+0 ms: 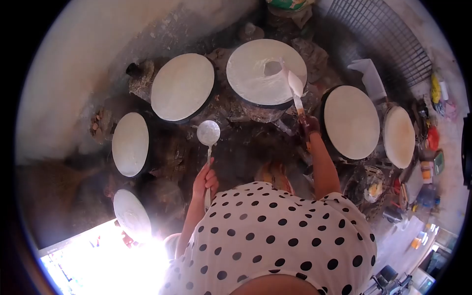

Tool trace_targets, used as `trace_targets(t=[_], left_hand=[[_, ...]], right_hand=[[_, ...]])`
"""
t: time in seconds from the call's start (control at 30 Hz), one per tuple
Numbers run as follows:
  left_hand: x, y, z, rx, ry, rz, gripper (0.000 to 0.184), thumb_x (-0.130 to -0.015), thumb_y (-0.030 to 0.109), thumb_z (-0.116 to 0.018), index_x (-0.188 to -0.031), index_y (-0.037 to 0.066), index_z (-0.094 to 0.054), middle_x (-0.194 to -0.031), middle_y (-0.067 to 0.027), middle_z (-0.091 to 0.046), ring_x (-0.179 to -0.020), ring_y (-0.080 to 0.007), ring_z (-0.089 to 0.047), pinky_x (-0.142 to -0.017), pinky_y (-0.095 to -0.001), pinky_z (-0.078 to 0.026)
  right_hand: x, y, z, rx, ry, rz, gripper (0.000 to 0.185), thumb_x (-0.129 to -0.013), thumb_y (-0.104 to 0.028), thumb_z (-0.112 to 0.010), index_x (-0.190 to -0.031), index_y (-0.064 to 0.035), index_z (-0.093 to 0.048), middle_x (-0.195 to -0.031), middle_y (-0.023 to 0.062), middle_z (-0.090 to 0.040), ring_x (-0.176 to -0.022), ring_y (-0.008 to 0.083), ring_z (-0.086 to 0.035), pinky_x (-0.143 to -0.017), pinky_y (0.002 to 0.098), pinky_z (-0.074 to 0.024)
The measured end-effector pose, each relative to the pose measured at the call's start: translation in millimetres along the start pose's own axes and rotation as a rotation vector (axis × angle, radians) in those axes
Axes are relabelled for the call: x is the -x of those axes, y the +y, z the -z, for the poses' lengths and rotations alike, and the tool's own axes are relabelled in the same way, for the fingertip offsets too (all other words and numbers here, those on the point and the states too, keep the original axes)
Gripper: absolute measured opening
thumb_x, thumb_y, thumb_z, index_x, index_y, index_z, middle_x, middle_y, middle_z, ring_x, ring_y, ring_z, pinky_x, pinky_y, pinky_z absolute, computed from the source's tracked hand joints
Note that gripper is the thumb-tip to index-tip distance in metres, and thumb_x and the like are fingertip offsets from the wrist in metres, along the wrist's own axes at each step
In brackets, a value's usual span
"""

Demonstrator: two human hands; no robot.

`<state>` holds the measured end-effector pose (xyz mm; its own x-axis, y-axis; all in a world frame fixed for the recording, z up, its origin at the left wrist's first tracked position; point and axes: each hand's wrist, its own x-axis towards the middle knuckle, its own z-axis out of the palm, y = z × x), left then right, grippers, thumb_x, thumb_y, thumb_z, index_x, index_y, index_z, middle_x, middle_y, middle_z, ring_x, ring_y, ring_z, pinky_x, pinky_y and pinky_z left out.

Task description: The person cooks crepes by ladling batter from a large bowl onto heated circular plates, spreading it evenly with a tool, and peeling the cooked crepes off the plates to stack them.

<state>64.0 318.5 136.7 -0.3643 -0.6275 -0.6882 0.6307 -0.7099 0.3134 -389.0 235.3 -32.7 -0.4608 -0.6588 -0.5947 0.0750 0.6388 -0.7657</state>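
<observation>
My left hand (204, 182) is wrapped round the handle of a ladle (209, 132), whose round bowl is coated with whitish batter and points away from me. In my right hand (310, 127), which looks dark and may be gloved, is a spatula (295, 87) with a pale, batter-covered blade. The blade reaches over the right part of the far round griddle (246, 73). A thin white layer covers this griddle, with a greyish patch (272, 68) right of its middle. Just right of my right hand is another white-topped griddle (351, 123).
More round white-topped griddles stand in an arc: far left (183, 87), left (130, 144), near left (132, 216) and far right (399, 137). A metal grid (378, 37) leans at the back right. Bright light glares at lower left. Coloured packets and containers (427, 169) line the right side.
</observation>
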Motion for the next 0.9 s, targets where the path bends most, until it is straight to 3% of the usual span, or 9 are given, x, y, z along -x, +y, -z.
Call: trace_targets(t=[0.07, 0.13, 0.43, 0.53, 0.6, 0.63, 0.73, 0.83, 0.9], left_hand=[[-11, -5, -8, -0.015, -0.025, -0.001, 0.027, -0.102, 0.024, -0.036, -0.123, 0.017, -0.051, -0.058, 0.0065, -0.031, -0.039, -0.0043, -0.03, -0.036, -0.0218, -0.028], [-20, -10, -19, -0.031, -0.046, 0.005, 0.028, -0.102, 0.024, -0.035, -0.124, 0.017, -0.051, -0.058, 0.0064, -0.031, -0.039, -0.0044, -0.03, -0.036, -0.0218, -0.028], [-39, -22, -51, -0.047, -0.142, -0.001, 0.03, -0.102, 0.023, -0.034, -0.126, 0.015, -0.049, -0.058, 0.0061, -0.032, -0.04, -0.0042, -0.033, -0.036, -0.0223, -0.03], [-45, -23, -54, 0.006, -0.143, 0.024, 0.03, -0.102, 0.022, -0.034, -0.127, 0.015, -0.048, -0.058, 0.0061, -0.032, -0.04, -0.0043, -0.033, -0.036, -0.0224, -0.031], [-46, -23, -56, 0.025, -0.134, 0.032, 0.03, -0.102, 0.023, -0.034, -0.128, 0.016, -0.048, -0.058, 0.006, -0.032, -0.04, -0.0045, -0.033, -0.036, -0.0225, -0.03], [-43, -23, -57, 0.027, -0.139, 0.025, 0.03, -0.102, 0.023, -0.034, -0.128, 0.016, -0.048, -0.058, 0.006, -0.032, -0.04, -0.0045, -0.033, -0.036, -0.0225, -0.03], [-38, -23, -58, 0.003, -0.166, -0.023, 0.034, -0.102, 0.024, -0.033, -0.133, 0.015, -0.043, -0.061, 0.0061, -0.034, -0.042, -0.0043, -0.036, -0.04, -0.0227, -0.033], [-40, -25, -45, -0.055, -0.133, -0.036, 0.034, -0.102, 0.024, -0.034, -0.134, 0.017, -0.043, -0.061, 0.0062, -0.034, -0.042, -0.0038, -0.036, -0.04, -0.0225, -0.033], [-44, -24, -42, -0.045, -0.143, -0.006, 0.034, -0.102, 0.024, -0.034, -0.134, 0.017, -0.043, -0.061, 0.0064, -0.034, -0.042, -0.0038, -0.036, -0.04, -0.0225, -0.033]], right_hand=[[-10, -7, -10, 0.037, 0.039, 0.01, 0.039, -0.085, -0.039, -0.055, -0.085, -0.0025, -0.068, -0.076, 0.0164, -0.067, -0.063, 0.0199, -0.063, -0.061, 0.0369, -0.0494], [-30, 21, -17, 0.356, 0.131, 0.552, 0.036, -0.085, -0.038, -0.057, -0.085, -0.0042, -0.069, -0.074, 0.0155, -0.066, -0.064, 0.0184, -0.062, -0.062, 0.0344, -0.0486], [-70, 36, 29, 0.064, -0.151, 0.512, 0.031, -0.089, -0.033, -0.057, -0.07, -0.0099, -0.063, -0.059, 0.003, -0.056, -0.046, 0.0136, -0.052, -0.042, 0.0298, -0.0378], [-16, -74, 16, -0.205, -0.132, 0.055, 0.027, -0.09, -0.033, -0.055, -0.08, -0.0095, -0.064, -0.061, 0.0054, -0.06, -0.039, 0.0128, -0.047, -0.035, 0.031, -0.0313], [-3, -97, 5, -0.115, -0.237, 0.129, 0.022, -0.091, -0.033, -0.055, -0.091, -0.0122, -0.064, -0.064, 0.0083, -0.064, -0.046, 0.0187, -0.055, -0.041, 0.0335, -0.0393], [-46, -58, -7, 0.558, -0.08, 0.645, 0.025, -0.092, -0.031, -0.053, -0.112, -0.0174, -0.058, -0.078, 0.0099, -0.068, -0.064, 0.0262, -0.064, -0.053, 0.0375, -0.0481], [-16, -18, -32, 0.556, 0.617, 1.134, 0.043, -0.093, -0.026, -0.049, -0.135, -0.0233, -0.04, -0.108, 0.0135, -0.064, -0.089, 0.0308, -0.064, -0.076, 0.0392, -0.0511], [-22, 0, -82, 0.364, 0.587, 0.653, 0.038, -0.093, -0.023, -0.047, -0.131, -0.0212, -0.046, -0.109, 0.0137, -0.064, -0.091, 0.0294, -0.064, -0.079, 0.0373, -0.0509], [-27, -20, -87, 0.466, 0.38, 0.759, 0.034, -0.093, -0.024, -0.046, -0.127, -0.0182, -0.05, -0.107, 0.0145, -0.065, -0.09, 0.0296, -0.064, -0.078, 0.0374, -0.0509]])
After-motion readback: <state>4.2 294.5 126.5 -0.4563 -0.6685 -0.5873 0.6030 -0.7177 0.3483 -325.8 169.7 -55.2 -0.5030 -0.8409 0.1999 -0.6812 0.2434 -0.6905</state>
